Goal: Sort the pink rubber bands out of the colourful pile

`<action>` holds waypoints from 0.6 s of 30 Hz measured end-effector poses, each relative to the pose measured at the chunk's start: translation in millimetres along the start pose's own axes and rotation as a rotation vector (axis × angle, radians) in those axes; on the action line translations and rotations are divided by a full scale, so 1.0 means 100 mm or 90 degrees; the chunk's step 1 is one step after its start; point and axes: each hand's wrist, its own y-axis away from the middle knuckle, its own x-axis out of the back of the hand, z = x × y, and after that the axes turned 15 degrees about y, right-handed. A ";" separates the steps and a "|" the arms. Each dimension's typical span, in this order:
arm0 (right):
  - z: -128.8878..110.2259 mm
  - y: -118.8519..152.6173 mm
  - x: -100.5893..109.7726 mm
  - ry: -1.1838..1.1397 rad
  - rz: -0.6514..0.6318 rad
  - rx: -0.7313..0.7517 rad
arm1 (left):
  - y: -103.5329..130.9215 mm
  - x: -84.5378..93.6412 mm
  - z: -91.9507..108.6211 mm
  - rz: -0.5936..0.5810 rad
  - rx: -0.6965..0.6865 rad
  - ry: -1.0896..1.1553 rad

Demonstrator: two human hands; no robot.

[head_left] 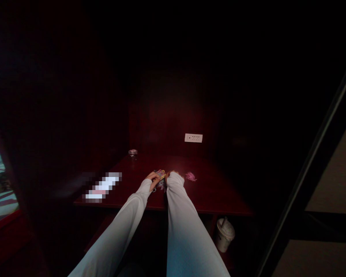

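A small heap of mixed-colour hair ties (161,185) lies on the dark red table, between and under my hands. My left hand (153,177) is at the heap's left side, its fingers closed on what looks like a yellow hair tie (162,177). On the other side, my right hand (169,175) bends in toward the same spot. Its fingers are mostly hidden behind the wrist and sleeve, so its grip does not show. A separate bunch of pink hair ties (190,176) lies just right of my right hand.
A clear lidded jar (133,154) stands at the table's (216,192) back left. A blurred-out bright flat object (103,187) lies at the left edge. The back wall carries a white socket panel (193,137). Below the tabletop at right stands a lidded cup with a straw (225,234).
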 end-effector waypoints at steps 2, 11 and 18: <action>0.04 0.03 0.00 -0.029 -0.017 0.081 | -0.01 0.02 -0.03 0.004 -0.006 0.003; 0.19 0.06 0.15 -0.071 -0.028 0.143 | 0.03 0.05 -0.04 0.063 -0.029 -0.044; 0.17 0.06 0.17 -0.078 -0.038 0.142 | 0.05 0.05 0.02 0.028 -0.033 -0.040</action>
